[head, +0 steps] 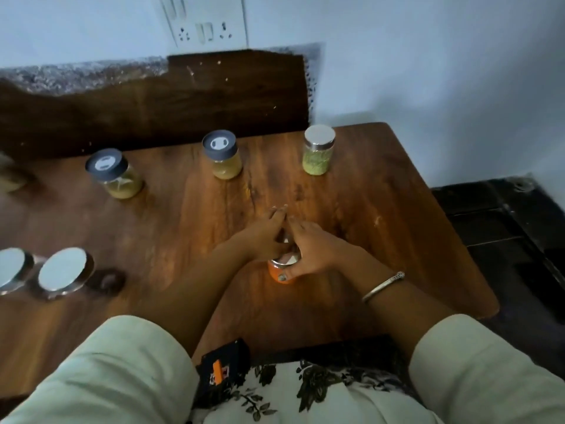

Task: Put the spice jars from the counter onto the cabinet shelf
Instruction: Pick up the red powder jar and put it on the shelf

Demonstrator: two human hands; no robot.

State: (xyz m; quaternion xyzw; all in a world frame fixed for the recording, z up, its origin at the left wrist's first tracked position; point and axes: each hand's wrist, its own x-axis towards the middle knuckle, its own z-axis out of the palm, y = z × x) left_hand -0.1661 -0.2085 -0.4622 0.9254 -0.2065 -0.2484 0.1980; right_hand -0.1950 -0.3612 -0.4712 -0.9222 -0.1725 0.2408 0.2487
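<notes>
Pale sleeves point(122, 371) were seen nearest; the orange jar point(279, 276) was gripped by the right hand point(315, 249); the left hand point(263, 237) covered its lid, its hold could not be told.

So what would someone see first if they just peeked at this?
In the middle of the wooden counter, two hands meet over a small orange spice jar: the left hand lies on its lid and the right hand grips it, thumb on the glass. Behind stand a green-filled jar with a silver lid and two grey-lidded jars of yellow spice. Two more silver-lidded jars sit at the left edge.
</notes>
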